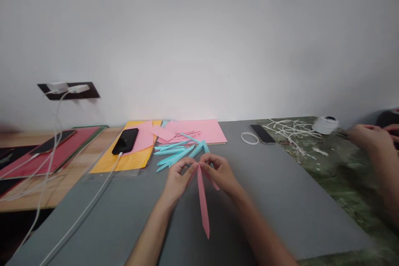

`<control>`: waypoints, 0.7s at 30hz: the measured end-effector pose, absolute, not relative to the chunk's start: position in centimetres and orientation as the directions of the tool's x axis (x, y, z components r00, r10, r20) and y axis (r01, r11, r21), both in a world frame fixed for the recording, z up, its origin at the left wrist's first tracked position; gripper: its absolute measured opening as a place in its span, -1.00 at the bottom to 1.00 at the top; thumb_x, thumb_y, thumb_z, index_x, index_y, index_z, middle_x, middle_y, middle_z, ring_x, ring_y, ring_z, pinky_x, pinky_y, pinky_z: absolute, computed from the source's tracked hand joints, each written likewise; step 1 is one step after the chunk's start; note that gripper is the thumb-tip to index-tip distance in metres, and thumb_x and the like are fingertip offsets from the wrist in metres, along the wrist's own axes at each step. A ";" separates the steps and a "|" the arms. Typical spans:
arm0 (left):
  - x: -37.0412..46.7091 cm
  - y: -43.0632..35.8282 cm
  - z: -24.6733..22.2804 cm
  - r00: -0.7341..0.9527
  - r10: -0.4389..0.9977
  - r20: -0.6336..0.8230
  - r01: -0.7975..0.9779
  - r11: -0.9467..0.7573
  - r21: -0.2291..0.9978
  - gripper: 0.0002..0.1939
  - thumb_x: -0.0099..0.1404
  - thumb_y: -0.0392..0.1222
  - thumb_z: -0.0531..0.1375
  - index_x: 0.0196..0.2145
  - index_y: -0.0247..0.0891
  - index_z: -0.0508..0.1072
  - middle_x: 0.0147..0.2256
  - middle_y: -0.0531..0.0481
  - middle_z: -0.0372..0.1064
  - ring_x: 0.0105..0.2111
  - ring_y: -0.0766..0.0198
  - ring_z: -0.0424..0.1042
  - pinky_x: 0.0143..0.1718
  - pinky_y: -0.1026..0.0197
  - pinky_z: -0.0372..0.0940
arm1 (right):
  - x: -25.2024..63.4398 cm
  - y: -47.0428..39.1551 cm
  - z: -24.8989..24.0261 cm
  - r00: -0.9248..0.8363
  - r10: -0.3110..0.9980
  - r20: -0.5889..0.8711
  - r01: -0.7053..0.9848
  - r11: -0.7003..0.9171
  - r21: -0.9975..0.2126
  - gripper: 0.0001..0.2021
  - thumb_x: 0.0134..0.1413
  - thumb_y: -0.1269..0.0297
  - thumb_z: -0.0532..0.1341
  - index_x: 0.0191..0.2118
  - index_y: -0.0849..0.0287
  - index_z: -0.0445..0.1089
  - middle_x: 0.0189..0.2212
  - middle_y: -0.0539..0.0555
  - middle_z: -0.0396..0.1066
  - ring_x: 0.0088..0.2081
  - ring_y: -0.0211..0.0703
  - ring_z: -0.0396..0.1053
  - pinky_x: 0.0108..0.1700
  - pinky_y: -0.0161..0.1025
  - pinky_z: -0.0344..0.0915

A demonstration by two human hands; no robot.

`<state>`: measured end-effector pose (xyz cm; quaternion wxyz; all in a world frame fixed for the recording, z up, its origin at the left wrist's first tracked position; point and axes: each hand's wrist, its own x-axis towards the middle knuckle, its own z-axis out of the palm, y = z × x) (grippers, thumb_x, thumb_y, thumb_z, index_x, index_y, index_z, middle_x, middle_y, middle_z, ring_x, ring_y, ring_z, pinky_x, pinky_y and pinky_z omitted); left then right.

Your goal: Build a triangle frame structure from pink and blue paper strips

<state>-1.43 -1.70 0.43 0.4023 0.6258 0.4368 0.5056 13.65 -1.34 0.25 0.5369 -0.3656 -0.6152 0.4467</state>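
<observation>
A folded pink paper strip [203, 205] hangs from my fingertips above the grey table, one long end pointing down towards me. A shorter pink end shows under my right hand. My left hand [182, 178] pinches the strip near its top between thumb and fingers. Right beside it, my right hand [220, 171] pinches the same strip, the two thumbs almost meeting. The exact fold between the fingertips is hidden. Just beyond my hands lie several folded blue paper strips [174, 153] in a loose pile.
Pink paper sheets [205, 129] and a yellow envelope [140, 158] with a charging phone [125, 141] lie behind. A coiled white cable [249, 138], another phone [262, 134] and white cords [291, 131] are at right. Another person's hand [369, 139] works near a white spool [325, 125].
</observation>
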 end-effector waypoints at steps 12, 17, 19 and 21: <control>-3.3 -1.2 1.8 -0.083 0.978 0.193 0.036 -0.191 0.981 -0.68 0.09 0.01 0.18 -0.32 -0.30 0.47 -0.28 -0.11 0.47 -0.32 0.18 0.43 -0.20 0.17 0.25 | 14.1 0.0 -0.5 -0.040 0.995 0.091 -0.499 0.059 -0.865 -0.81 -0.10 0.13 0.25 -0.45 0.16 0.40 -0.52 -0.03 0.33 -0.48 -0.29 0.23 -0.40 -0.35 0.16; -5.0 -0.1 1.0 0.081 0.996 0.040 -0.302 -0.014 0.953 -0.59 0.17 0.04 0.05 -0.17 -0.31 0.42 -0.21 -0.16 0.45 -0.37 0.18 0.46 -0.28 0.12 0.31 | 14.6 0.5 -1.7 -0.233 0.961 -0.148 -0.681 -0.269 -0.681 -0.89 -0.10 0.22 0.26 -0.48 0.14 0.41 -0.56 -0.03 0.37 -0.50 -0.27 0.28 -0.38 -0.32 0.22; -4.5 -0.1 0.6 0.089 0.992 0.089 -0.211 -0.068 0.975 -0.62 0.11 -0.08 0.17 -0.12 -0.27 0.41 -0.12 -0.17 0.41 -0.23 0.15 0.44 -0.21 0.14 0.30 | 14.4 0.6 -2.5 -0.304 0.936 -0.180 -0.732 -0.350 -0.585 -0.90 -0.15 0.27 0.29 -0.50 0.16 0.40 -0.59 -0.05 0.36 -0.53 -0.30 0.28 -0.41 -0.35 0.22; -3.4 -0.5 0.5 0.135 0.980 0.148 -0.129 -0.131 0.983 -0.58 0.04 -0.15 0.24 -0.10 -0.23 0.40 -0.03 -0.16 0.36 -0.07 0.11 0.36 -0.09 0.14 0.25 | 13.9 0.7 -3.1 -0.346 0.918 -0.193 -0.736 -0.393 -0.552 -0.91 -0.16 0.30 0.30 -0.50 0.19 0.39 -0.59 -0.04 0.37 -0.54 -0.32 0.28 -0.43 -0.36 0.22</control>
